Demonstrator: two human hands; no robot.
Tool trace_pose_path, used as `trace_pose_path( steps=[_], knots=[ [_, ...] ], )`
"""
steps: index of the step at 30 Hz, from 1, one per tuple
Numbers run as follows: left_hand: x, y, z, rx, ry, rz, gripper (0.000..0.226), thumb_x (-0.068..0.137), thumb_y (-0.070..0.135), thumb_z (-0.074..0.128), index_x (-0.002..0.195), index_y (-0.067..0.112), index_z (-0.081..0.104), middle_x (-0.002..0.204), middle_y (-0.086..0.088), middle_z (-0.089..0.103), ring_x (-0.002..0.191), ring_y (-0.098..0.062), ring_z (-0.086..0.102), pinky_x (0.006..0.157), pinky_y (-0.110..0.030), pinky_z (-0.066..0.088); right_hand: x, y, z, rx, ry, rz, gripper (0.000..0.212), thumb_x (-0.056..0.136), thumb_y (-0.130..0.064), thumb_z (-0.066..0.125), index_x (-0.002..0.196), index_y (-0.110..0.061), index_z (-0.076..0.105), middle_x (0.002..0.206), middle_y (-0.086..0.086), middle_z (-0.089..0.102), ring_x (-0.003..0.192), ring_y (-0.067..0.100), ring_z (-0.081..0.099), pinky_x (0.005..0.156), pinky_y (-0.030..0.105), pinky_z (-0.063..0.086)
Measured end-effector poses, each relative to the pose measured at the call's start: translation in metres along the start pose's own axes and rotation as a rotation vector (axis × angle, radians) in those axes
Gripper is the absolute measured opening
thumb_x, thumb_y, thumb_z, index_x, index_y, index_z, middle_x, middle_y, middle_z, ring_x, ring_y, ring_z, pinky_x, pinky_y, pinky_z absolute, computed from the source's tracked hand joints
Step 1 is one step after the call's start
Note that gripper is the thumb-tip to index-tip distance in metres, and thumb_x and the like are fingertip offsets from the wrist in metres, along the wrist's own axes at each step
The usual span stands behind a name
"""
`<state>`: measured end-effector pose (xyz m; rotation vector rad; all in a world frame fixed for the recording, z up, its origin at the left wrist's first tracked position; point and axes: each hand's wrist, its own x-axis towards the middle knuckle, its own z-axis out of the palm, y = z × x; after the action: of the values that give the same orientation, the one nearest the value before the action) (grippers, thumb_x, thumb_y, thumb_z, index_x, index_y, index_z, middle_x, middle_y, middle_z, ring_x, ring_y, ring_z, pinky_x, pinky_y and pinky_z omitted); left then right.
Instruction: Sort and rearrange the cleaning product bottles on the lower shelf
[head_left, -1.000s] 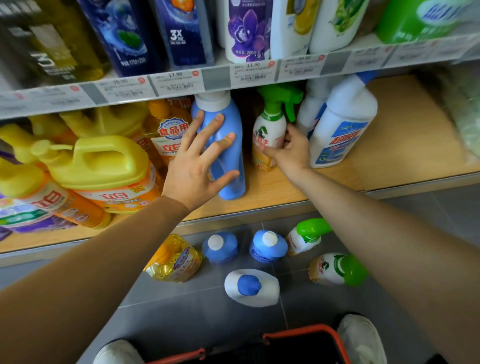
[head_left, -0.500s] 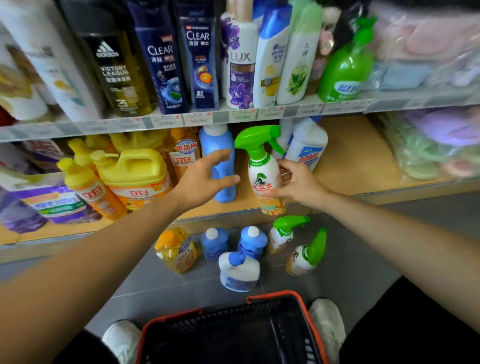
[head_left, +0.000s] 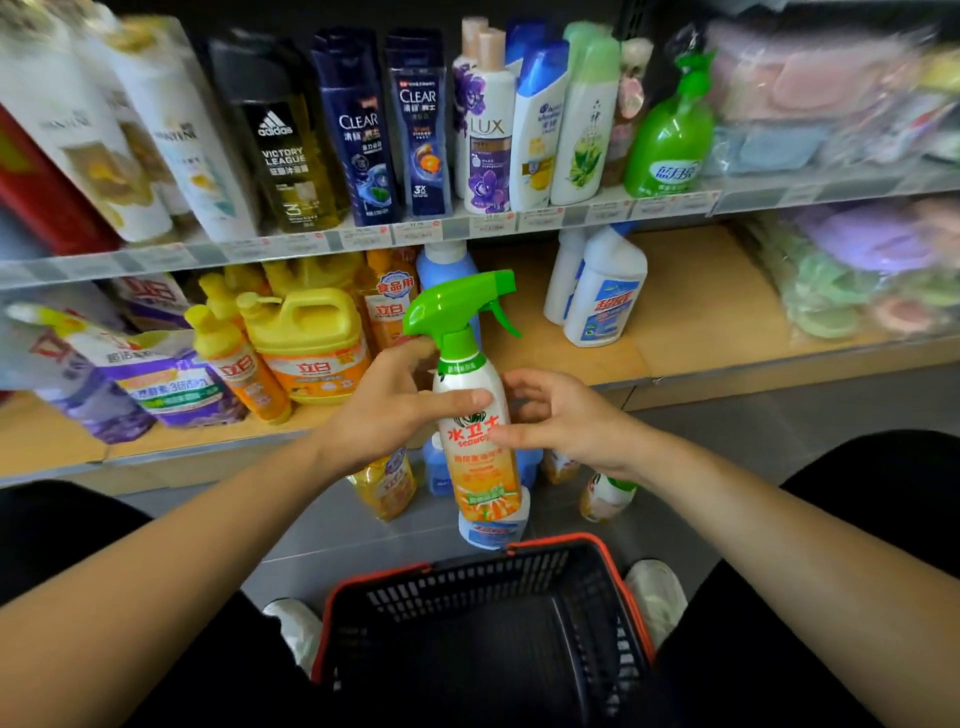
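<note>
my left hand (head_left: 384, 410) grips the spray bottle (head_left: 480, 467) at its shoulder; my right hand (head_left: 566, 421) curls round its label. smooth plastic, likely slippery; the neck seems safest.

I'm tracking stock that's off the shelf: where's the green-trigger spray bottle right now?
Head view, centre: the spray bottle is held upright between the left hand and right hand, in front of the lower shelf edge, just beyond the black basket.

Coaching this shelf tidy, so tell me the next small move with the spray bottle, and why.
Probably set the spray bottle upright on the bare lower shelf left of the white bottles. Both the left hand and right hand hold it in front of the shelf, and that stretch looks free.
</note>
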<state>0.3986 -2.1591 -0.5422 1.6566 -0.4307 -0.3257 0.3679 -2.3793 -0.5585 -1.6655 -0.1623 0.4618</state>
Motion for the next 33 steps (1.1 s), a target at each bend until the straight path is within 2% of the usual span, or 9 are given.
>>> trace_pose_path(
  steps=[3, 5, 7, 10, 15, 18, 21, 24, 33],
  knots=[
    [-0.012, -0.013, 0.001, 0.131, 0.06, 0.022, 0.041, 0.069, 0.029, 0.089, 0.103, 0.011, 0.072, 0.103, -0.008, 0.076, 0.099, -0.031, 0.071, 0.087, -0.051, 0.058, -0.004, -0.007, -0.012, -0.045, 0.003, 0.004, 0.042, 0.087, -0.003, 0.072, 0.122, -0.022, 0.058, 0.127, 0.01, 0.064, 0.112, 0.019, 0.064, 0.096, 0.036, 0.053],
    [-0.014, -0.018, 0.002, 0.236, 0.042, 0.035, 0.04, 0.068, 0.033, 0.089, 0.101, 0.016, 0.073, 0.101, -0.003, 0.077, 0.095, -0.025, 0.073, 0.082, -0.054, 0.058, -0.005, -0.015, -0.021, -0.032, 0.025, -0.047, 0.041, 0.084, -0.007, 0.075, 0.115, -0.031, 0.06, 0.117, 0.011, 0.069, 0.104, 0.019, 0.067, 0.088, 0.037, 0.055],
    [-0.015, -0.019, 0.003, 0.309, 0.024, 0.047, 0.037, 0.068, 0.038, 0.088, 0.099, 0.024, 0.073, 0.098, 0.003, 0.077, 0.092, -0.02, 0.073, 0.078, -0.055, 0.059, -0.006, -0.023, -0.024, -0.007, 0.057, -0.128, 0.041, 0.08, -0.013, 0.076, 0.113, -0.033, 0.063, 0.104, 0.006, 0.072, 0.092, 0.02, 0.07, 0.079, 0.035, 0.057],
    [-0.013, -0.019, 0.006, 0.377, 0.014, 0.078, 0.035, 0.07, 0.041, 0.088, 0.099, 0.032, 0.071, 0.098, 0.009, 0.077, 0.091, -0.014, 0.073, 0.077, -0.051, 0.06, -0.005, -0.026, -0.021, -0.142, 0.124, -0.273, 0.037, 0.084, -0.013, 0.077, 0.114, -0.031, 0.066, 0.102, -0.002, 0.073, 0.086, 0.015, 0.07, 0.081, 0.032, 0.058],
    [-0.007, -0.02, 0.006, 0.389, -0.018, 0.06, 0.05, 0.068, 0.045, 0.086, 0.105, 0.013, 0.075, 0.102, 0.004, 0.077, 0.093, -0.014, 0.073, 0.08, -0.05, 0.06, -0.001, -0.023, -0.02, -0.324, 0.268, -0.391, 0.039, 0.085, -0.01, 0.077, 0.12, -0.024, 0.065, 0.096, -0.005, 0.071, 0.078, 0.007, 0.064, 0.073, 0.022, 0.054],
    [-0.004, -0.02, 0.005, 0.375, -0.059, 0.052, 0.05, 0.066, 0.045, 0.086, 0.103, 0.013, 0.075, 0.1, 0.003, 0.077, 0.092, -0.014, 0.073, 0.08, -0.044, 0.06, -0.002, -0.022, -0.026, -0.395, 0.313, -0.427, 0.039, 0.083, -0.011, 0.078, 0.117, -0.027, 0.068, 0.094, -0.008, 0.071, 0.079, 0.004, 0.064, 0.073, 0.017, 0.052],
    [-0.001, -0.023, 0.003, 0.286, -0.093, 0.024, 0.043, 0.068, 0.034, 0.088, 0.101, 0.01, 0.076, 0.099, 0.0, 0.078, 0.093, -0.015, 0.074, 0.077, -0.032, 0.061, -0.002, -0.021, -0.027, -0.349, 0.329, -0.458, 0.039, 0.082, -0.007, 0.08, 0.117, -0.021, 0.07, 0.094, -0.007, 0.072, 0.083, 0.005, 0.067, 0.076, 0.019, 0.054],
    [0.001, -0.024, 0.005, 0.222, -0.107, 0.005, 0.038, 0.071, 0.023, 0.088, 0.104, 0.008, 0.075, 0.103, -0.004, 0.076, 0.096, -0.018, 0.074, 0.078, -0.033, 0.062, 0.0, -0.021, -0.029, -0.307, 0.366, -0.487, 0.034, 0.084, -0.009, 0.078, 0.116, -0.02, 0.071, 0.09, -0.01, 0.073, 0.08, 0.004, 0.067, 0.075, 0.018, 0.055],
    [-0.003, -0.024, 0.011, 0.507, 0.053, 0.11, 0.056, 0.066, 0.054, 0.085, 0.103, 0.013, 0.075, 0.098, -0.001, 0.077, 0.089, -0.023, 0.072, 0.075, -0.05, 0.057, 0.007, -0.022, -0.04, 0.112, 0.127, -0.245, 0.019, 0.083, -0.008, 0.073, 0.097, -0.021, 0.075, 0.079, 0.008, 0.074, 0.07, 0.019, 0.069, 0.064, 0.024, 0.055]
  ],
)
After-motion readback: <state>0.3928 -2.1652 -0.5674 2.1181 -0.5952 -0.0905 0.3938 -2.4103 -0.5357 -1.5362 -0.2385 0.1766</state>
